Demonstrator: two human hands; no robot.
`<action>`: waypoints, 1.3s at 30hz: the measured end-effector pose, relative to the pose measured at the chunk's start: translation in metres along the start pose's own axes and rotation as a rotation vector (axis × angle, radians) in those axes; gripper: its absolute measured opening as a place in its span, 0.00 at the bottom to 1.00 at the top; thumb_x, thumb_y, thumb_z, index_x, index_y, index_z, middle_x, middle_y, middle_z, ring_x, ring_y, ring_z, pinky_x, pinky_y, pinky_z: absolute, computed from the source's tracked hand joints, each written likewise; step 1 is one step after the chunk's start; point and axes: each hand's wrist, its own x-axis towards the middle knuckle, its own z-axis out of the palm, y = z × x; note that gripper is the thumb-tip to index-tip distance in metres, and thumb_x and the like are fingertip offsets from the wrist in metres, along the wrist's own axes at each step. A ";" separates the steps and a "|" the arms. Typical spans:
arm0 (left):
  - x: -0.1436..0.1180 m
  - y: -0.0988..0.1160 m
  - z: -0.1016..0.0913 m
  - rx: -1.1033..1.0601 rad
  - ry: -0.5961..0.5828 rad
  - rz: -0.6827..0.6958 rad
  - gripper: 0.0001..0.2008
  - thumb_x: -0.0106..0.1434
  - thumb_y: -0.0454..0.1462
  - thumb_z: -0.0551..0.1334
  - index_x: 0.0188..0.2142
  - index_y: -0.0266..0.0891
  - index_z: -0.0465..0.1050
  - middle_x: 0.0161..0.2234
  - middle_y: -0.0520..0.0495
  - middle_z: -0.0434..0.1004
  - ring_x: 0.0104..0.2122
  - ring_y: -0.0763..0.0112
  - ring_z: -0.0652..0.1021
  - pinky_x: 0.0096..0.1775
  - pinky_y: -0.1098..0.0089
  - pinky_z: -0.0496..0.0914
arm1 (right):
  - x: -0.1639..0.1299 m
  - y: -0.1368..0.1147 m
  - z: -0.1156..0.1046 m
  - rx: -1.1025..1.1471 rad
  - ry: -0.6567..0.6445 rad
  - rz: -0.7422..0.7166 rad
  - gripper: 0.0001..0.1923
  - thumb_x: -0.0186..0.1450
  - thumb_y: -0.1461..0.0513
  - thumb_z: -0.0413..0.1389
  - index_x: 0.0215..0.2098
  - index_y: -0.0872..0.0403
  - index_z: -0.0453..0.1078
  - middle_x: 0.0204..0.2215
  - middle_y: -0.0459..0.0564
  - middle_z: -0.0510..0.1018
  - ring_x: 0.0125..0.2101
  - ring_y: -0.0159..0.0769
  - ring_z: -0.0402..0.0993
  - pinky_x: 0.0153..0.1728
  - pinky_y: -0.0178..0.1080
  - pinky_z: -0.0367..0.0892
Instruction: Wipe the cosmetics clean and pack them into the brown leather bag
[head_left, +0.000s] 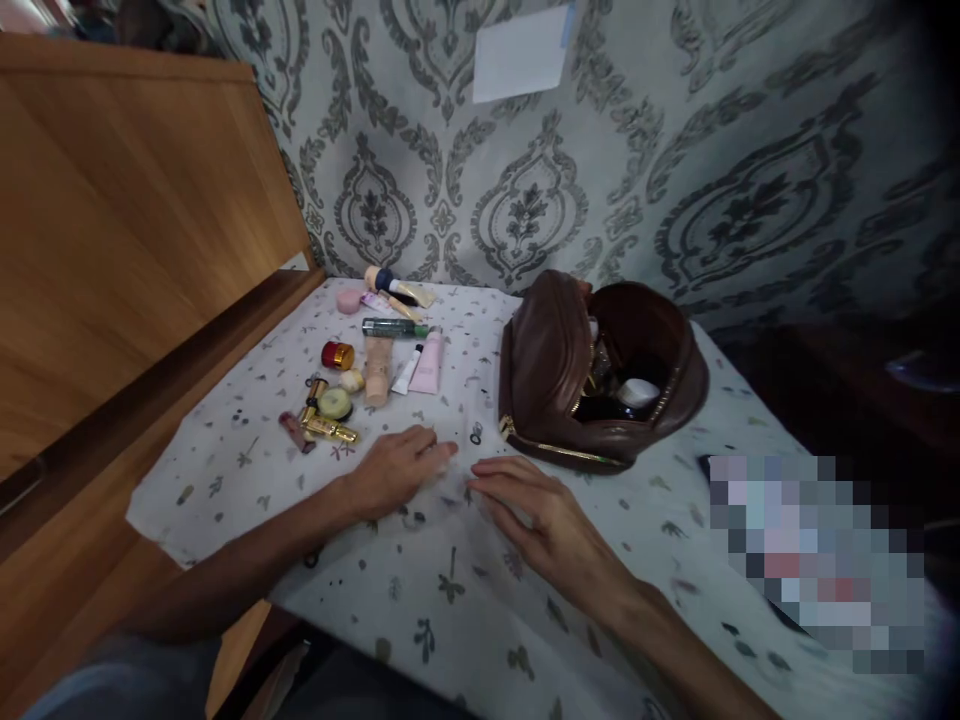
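My left hand (pixel 401 470) is over the middle of the table, its fingers curled in and pressed together. A faint, see-through blur lies below its fingertips; whether it holds something I cannot make out. Opposite it, my right hand (pixel 529 505) has its fingers stretched out and slightly parted, with nothing visible in them. A narrow gap separates the two hands. Behind my right hand stands a brown leather bag (pixel 544 350), unzipped, with a white item (pixel 637 393) among dark contents. Left of it lie a pink tube (pixel 427 362), a beige tube (pixel 378 370) and a gold lipstick tube (pixel 330 429).
A red jar with a gold lid (pixel 338 355), a green round container (pixel 335 403), a dark green bottle (pixel 390 328) and a pink round pot (pixel 349 300) sit at the left. A wooden panel (pixel 142 190) borders that side. A blurred-out flat object (pixel 817 560) lies right.
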 end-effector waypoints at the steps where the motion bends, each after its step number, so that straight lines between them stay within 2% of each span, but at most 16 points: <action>1: -0.003 -0.006 -0.005 0.019 0.013 -0.067 0.14 0.72 0.33 0.47 0.51 0.37 0.68 0.34 0.45 0.74 0.36 0.65 0.75 0.33 0.69 0.70 | 0.003 -0.002 0.005 0.040 -0.018 0.027 0.15 0.67 0.68 0.51 0.44 0.51 0.78 0.43 0.54 0.81 0.45 0.40 0.79 0.45 0.45 0.77; 5: -0.024 -0.037 -0.030 0.083 0.017 -0.275 0.15 0.74 0.38 0.47 0.48 0.38 0.70 0.40 0.43 0.76 0.42 0.64 0.76 0.40 0.67 0.71 | 0.015 -0.010 0.022 0.188 -0.055 0.098 0.15 0.65 0.68 0.52 0.43 0.51 0.78 0.41 0.53 0.82 0.44 0.39 0.78 0.46 0.46 0.75; 8: -0.047 -0.054 -0.041 0.121 -0.094 -0.291 0.17 0.72 0.43 0.51 0.54 0.38 0.68 0.44 0.41 0.76 0.46 0.59 0.74 0.44 0.64 0.71 | 0.021 -0.017 0.035 0.296 -0.075 0.196 0.15 0.64 0.68 0.52 0.43 0.52 0.78 0.40 0.53 0.82 0.42 0.38 0.78 0.43 0.44 0.74; 10: -0.062 -0.058 -0.041 0.119 -0.174 -0.238 0.15 0.72 0.41 0.53 0.52 0.38 0.70 0.44 0.40 0.76 0.47 0.58 0.74 0.45 0.62 0.71 | 0.023 -0.020 0.045 0.373 -0.074 0.269 0.14 0.64 0.67 0.53 0.42 0.53 0.79 0.39 0.52 0.82 0.40 0.38 0.79 0.41 0.41 0.74; 13: -0.078 -0.059 -0.031 0.169 -0.190 -0.196 0.17 0.69 0.31 0.50 0.54 0.37 0.69 0.46 0.38 0.76 0.48 0.55 0.74 0.46 0.58 0.71 | 0.023 -0.020 0.064 0.482 -0.040 0.369 0.12 0.64 0.66 0.54 0.41 0.53 0.79 0.39 0.52 0.83 0.41 0.39 0.79 0.40 0.40 0.73; 16: -0.082 -0.061 -0.020 0.233 -0.217 -0.209 0.22 0.65 0.26 0.46 0.53 0.37 0.69 0.47 0.37 0.76 0.47 0.53 0.76 0.38 0.60 0.72 | 0.020 -0.013 0.079 0.549 0.025 0.456 0.12 0.64 0.65 0.54 0.39 0.53 0.80 0.37 0.51 0.84 0.40 0.39 0.79 0.43 0.41 0.72; 19: -0.072 -0.060 -0.019 0.180 -0.147 -0.238 0.17 0.68 0.31 0.46 0.49 0.38 0.70 0.45 0.38 0.77 0.44 0.55 0.78 0.33 0.64 0.72 | 0.015 -0.010 0.085 0.565 0.080 0.474 0.11 0.64 0.64 0.54 0.39 0.54 0.79 0.37 0.51 0.84 0.39 0.39 0.79 0.42 0.40 0.72; 21: -0.058 -0.050 -0.024 0.040 -0.020 -0.220 0.13 0.70 0.37 0.48 0.46 0.39 0.69 0.41 0.41 0.78 0.40 0.59 0.79 0.34 0.65 0.73 | 0.013 -0.012 0.084 0.568 0.103 0.454 0.12 0.64 0.62 0.55 0.42 0.55 0.78 0.39 0.52 0.83 0.40 0.39 0.78 0.43 0.40 0.71; 24: -0.030 -0.020 -0.029 -0.214 0.217 -0.227 0.13 0.71 0.41 0.48 0.44 0.39 0.67 0.37 0.45 0.77 0.37 0.63 0.79 0.39 0.67 0.73 | 0.013 -0.016 0.081 0.680 0.070 0.413 0.16 0.63 0.56 0.59 0.45 0.55 0.73 0.38 0.50 0.80 0.39 0.36 0.77 0.41 0.38 0.71; 26: -0.009 0.002 -0.031 -0.333 0.325 -0.228 0.13 0.71 0.40 0.47 0.45 0.38 0.67 0.38 0.44 0.78 0.37 0.64 0.79 0.39 0.67 0.73 | 0.014 -0.016 0.081 0.850 0.008 0.399 0.19 0.61 0.49 0.60 0.40 0.55 0.70 0.32 0.47 0.77 0.32 0.34 0.75 0.35 0.36 0.72; 28: 0.010 0.019 -0.030 -0.442 0.336 -0.221 0.12 0.70 0.39 0.48 0.44 0.39 0.66 0.35 0.46 0.77 0.35 0.65 0.78 0.38 0.68 0.72 | 0.015 -0.013 0.080 0.997 -0.015 0.419 0.24 0.57 0.43 0.61 0.33 0.53 0.64 0.26 0.43 0.73 0.26 0.32 0.73 0.29 0.36 0.70; 30: 0.024 0.029 -0.028 -0.542 0.324 -0.248 0.11 0.70 0.40 0.48 0.42 0.39 0.66 0.32 0.49 0.75 0.31 0.67 0.77 0.36 0.68 0.72 | 0.015 -0.010 0.078 1.032 0.018 0.468 0.23 0.57 0.44 0.62 0.29 0.52 0.59 0.22 0.40 0.69 0.23 0.32 0.72 0.25 0.35 0.68; 32: 0.034 0.032 -0.026 -0.640 0.309 -0.317 0.11 0.70 0.42 0.49 0.40 0.40 0.65 0.28 0.51 0.73 0.29 0.68 0.75 0.35 0.69 0.71 | 0.014 -0.006 0.075 0.923 0.074 0.500 0.17 0.60 0.52 0.60 0.28 0.52 0.58 0.20 0.39 0.66 0.21 0.31 0.70 0.24 0.33 0.65; 34: 0.038 0.032 -0.024 -0.741 0.297 -0.400 0.12 0.70 0.44 0.49 0.40 0.40 0.65 0.28 0.52 0.72 0.29 0.69 0.74 0.34 0.69 0.70 | 0.014 -0.004 0.071 0.719 0.156 0.504 0.11 0.61 0.61 0.57 0.27 0.52 0.58 0.19 0.38 0.65 0.21 0.29 0.65 0.24 0.32 0.61; 37: 0.040 0.030 -0.021 -0.861 0.328 -0.497 0.15 0.68 0.47 0.50 0.45 0.39 0.64 0.36 0.48 0.74 0.37 0.66 0.76 0.42 0.67 0.71 | 0.013 0.000 0.068 0.450 0.241 0.469 0.07 0.58 0.68 0.54 0.27 0.53 0.59 0.21 0.39 0.64 0.24 0.28 0.61 0.27 0.32 0.57; 39: 0.040 0.029 -0.020 -0.927 0.342 -0.548 0.19 0.67 0.49 0.52 0.48 0.39 0.65 0.41 0.46 0.75 0.42 0.64 0.76 0.46 0.65 0.70 | 0.012 0.003 0.068 0.384 0.241 0.446 0.07 0.57 0.70 0.54 0.28 0.54 0.62 0.23 0.40 0.65 0.25 0.28 0.61 0.28 0.32 0.56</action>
